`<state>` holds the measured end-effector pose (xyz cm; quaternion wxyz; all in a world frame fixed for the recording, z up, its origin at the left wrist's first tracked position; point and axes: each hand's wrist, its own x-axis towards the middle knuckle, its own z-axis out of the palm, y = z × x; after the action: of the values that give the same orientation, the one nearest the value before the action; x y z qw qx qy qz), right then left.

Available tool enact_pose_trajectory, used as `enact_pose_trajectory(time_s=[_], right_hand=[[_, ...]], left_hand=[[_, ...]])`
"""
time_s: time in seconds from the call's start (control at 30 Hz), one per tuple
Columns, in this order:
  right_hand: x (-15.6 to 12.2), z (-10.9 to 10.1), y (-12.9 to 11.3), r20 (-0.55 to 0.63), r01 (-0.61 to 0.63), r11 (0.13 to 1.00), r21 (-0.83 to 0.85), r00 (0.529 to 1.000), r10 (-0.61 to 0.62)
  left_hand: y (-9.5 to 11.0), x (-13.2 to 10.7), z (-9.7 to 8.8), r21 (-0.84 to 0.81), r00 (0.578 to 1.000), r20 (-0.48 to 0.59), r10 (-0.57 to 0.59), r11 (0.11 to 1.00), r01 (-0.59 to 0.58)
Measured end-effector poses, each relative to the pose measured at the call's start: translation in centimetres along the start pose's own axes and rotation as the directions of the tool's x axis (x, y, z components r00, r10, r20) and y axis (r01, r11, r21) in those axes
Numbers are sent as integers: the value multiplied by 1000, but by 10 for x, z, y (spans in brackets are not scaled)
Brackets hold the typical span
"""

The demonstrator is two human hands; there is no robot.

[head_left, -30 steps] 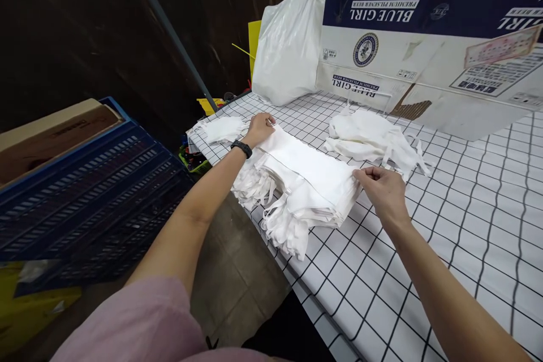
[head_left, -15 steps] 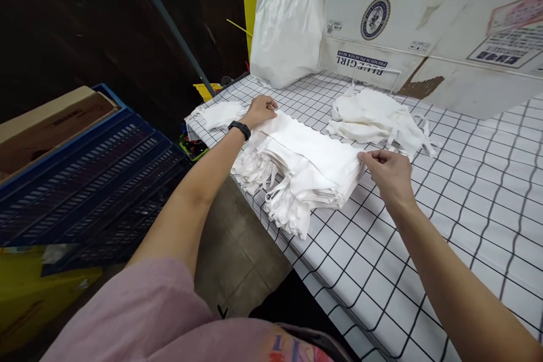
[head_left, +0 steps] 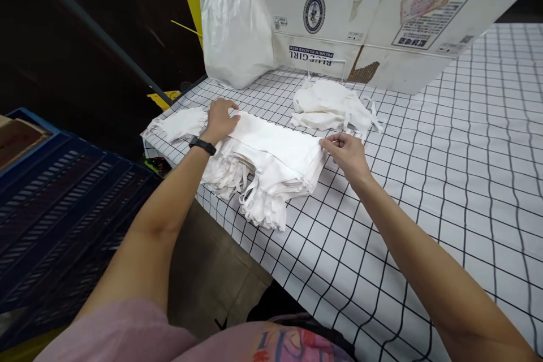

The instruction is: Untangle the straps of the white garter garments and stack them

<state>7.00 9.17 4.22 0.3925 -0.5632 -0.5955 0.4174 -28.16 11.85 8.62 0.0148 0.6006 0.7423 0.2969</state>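
A flat stack of white cloth bags [head_left: 275, 153] lies near the table's left edge, its handles hanging over the side. My left hand [head_left: 220, 120], with a black band on the wrist, rests closed on the stack's far left end. My right hand [head_left: 345, 153] pinches the top piece at the stack's right end. A smaller loose heap of white cloth bags [head_left: 331, 107] lies behind the stack, and a single folded piece [head_left: 178, 123] lies left of my left hand.
The table [head_left: 445, 181] has a white cover with a black grid. A large "Blue Girl" cardboard box [head_left: 382, 17] and a white plastic bag [head_left: 233, 22] stand at the back. A blue plastic crate [head_left: 63, 198] sits to the left, beyond a floor gap.
The view has swung to the right, so everything sits further left in the frame. Both hands stay at the two ends of the stack.
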Motion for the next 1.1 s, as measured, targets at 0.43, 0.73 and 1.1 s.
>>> enact_pose_trajectory(time_s=[0.43, 0.73, 1.1], right_hand=[[-50, -134, 78, -87, 46, 880, -473, 991, -99], [-95, -178, 118, -110, -155, 664, -731, 988, 110], [-226, 21, 58, 773, 676, 645, -357, 601, -203]], left_hand=[[111, -155, -14, -166, 665, 477, 575, 802, -574], [108, -185, -36, -90, 848, 163, 505, 863, -497], [112, -227, -66, -145, 866, 101, 489, 869, -474]])
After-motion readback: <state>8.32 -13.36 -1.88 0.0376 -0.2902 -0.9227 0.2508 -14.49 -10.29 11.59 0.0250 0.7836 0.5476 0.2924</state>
